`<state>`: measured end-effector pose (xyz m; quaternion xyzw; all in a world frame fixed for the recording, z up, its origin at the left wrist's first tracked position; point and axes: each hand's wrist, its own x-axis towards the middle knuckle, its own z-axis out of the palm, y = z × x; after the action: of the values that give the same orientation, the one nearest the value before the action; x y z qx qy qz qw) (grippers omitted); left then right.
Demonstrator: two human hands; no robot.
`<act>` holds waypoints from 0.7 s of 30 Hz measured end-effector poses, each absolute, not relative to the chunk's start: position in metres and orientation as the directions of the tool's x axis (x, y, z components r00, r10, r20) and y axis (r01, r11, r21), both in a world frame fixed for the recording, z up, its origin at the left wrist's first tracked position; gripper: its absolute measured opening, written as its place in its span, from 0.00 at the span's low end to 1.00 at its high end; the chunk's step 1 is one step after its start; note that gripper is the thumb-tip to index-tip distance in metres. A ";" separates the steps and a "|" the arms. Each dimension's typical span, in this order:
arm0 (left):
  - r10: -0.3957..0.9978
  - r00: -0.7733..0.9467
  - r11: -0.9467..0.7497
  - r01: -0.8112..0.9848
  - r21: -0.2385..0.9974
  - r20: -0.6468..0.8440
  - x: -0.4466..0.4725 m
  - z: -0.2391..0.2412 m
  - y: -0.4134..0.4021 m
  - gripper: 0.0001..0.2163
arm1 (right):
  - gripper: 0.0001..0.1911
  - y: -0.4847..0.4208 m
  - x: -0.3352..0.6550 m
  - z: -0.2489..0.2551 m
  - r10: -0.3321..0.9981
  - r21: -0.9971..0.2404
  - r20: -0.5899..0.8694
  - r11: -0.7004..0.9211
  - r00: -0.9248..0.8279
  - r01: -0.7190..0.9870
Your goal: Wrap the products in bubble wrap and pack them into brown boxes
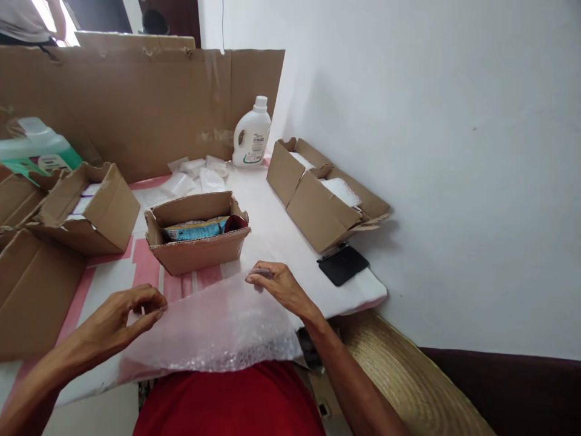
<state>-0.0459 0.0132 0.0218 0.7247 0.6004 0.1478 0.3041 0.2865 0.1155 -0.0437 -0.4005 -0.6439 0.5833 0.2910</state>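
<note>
A clear sheet of bubble wrap point(218, 333) spreads over the near edge of the table, its lower part by my red clothing. My left hand point(131, 312) pinches the sheet's upper left corner between thumb and fingers. At the upper right corner, my right hand point(276, 284) grips the sheet, with a bit of the film bunched in the fingers. Just beyond the wrap stands an open cardboard box point(200, 254) holding a blue and gold packet point(200, 230) and something dark red.
Open cardboard boxes point(104, 212) crowd the left, near a green liquid jug point(40, 145). A white bottle point(253, 136) and small white packets point(200, 175) stand at the back. On the right are boxes with bubble-wrapped items point(313, 206) and a flat black object point(344, 264), beside the wall.
</note>
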 end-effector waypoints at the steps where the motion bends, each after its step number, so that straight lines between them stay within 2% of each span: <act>1: 0.959 0.236 -0.089 0.776 0.624 -0.157 -0.046 0.024 0.014 0.14 | 0.12 0.117 0.287 -0.041 0.864 -0.983 -0.083 0.010 -0.496 0.181; 5: 0.977 0.172 -0.060 0.781 0.622 -0.122 -0.049 0.022 0.021 0.15 | 0.12 0.123 0.288 -0.046 0.873 -0.980 -0.080 0.020 -0.481 0.198; 8: 0.990 0.128 -0.073 0.818 0.571 -0.056 -0.050 0.004 0.027 0.15 | 0.12 0.132 0.283 -0.064 0.878 -0.968 -0.080 0.044 -0.471 0.246; 10: 0.993 0.114 -0.114 0.878 0.464 0.029 -0.045 -0.013 0.029 0.15 | 0.12 0.139 0.278 -0.077 0.887 -0.955 -0.069 0.074 -0.457 0.288; 15: 0.911 0.154 -0.169 0.986 0.006 0.382 -0.016 -0.045 0.018 0.14 | 0.10 0.150 0.276 -0.096 0.909 -0.861 -0.041 0.178 -0.414 0.476; 18: 0.832 0.262 -0.263 0.962 -0.067 0.490 0.001 -0.052 0.013 0.15 | 0.12 0.149 0.281 -0.095 0.930 -0.771 0.013 0.243 -0.366 0.589; 21: 0.815 0.326 -0.346 0.937 -0.049 0.479 0.007 -0.056 0.022 0.16 | 0.21 0.149 0.279 -0.093 0.936 -0.673 0.198 0.346 -0.291 0.654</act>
<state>0.0068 0.0224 -0.0561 0.7982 0.5488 0.1892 -0.1607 0.2789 0.1486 -0.0928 -0.5187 -0.7665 0.2409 0.2924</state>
